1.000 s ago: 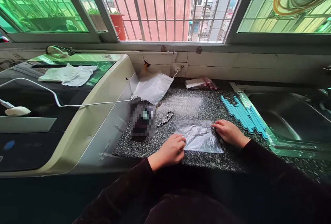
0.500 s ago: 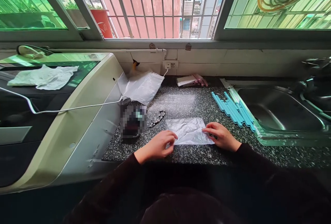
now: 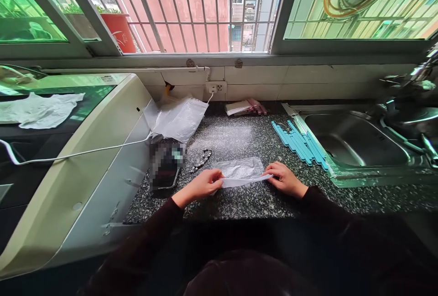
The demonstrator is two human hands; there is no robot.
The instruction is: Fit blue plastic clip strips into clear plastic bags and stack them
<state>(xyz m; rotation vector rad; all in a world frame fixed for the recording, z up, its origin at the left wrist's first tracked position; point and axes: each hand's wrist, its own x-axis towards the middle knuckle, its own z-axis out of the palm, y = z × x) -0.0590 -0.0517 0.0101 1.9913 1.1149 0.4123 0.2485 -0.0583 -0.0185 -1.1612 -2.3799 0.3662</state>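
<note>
A thin, crinkled clear plastic bag point(image 3: 241, 168) lies on the speckled dark countertop point(image 3: 232, 205) in front of me. Its near edge is folded up into a whitish strip between my hands. My left hand point(image 3: 205, 183) pinches the left end of that fold, thumb against fingers. At the right end, my right hand point(image 3: 282, 178) grips the fold the same way. A beaded bracelet point(image 3: 201, 161) rests just beyond my left hand. Beside it lies a phone point(image 3: 166, 170), partly blurred out and joined to a white cable.
Several blue strips point(image 3: 299, 143) lie by the steel sink point(image 3: 359, 143) at right. A stack of clear plastic bags point(image 3: 181, 116) leans near the washing machine point(image 3: 102, 163) at left. Pink-edged packets point(image 3: 245, 107) sit at the back below a wall socket point(image 3: 216, 87).
The bag's near edge, flat before, is now folded up and over, with both hands closed on its ends. The whole view has shifted slightly, moving the scene leftward.
</note>
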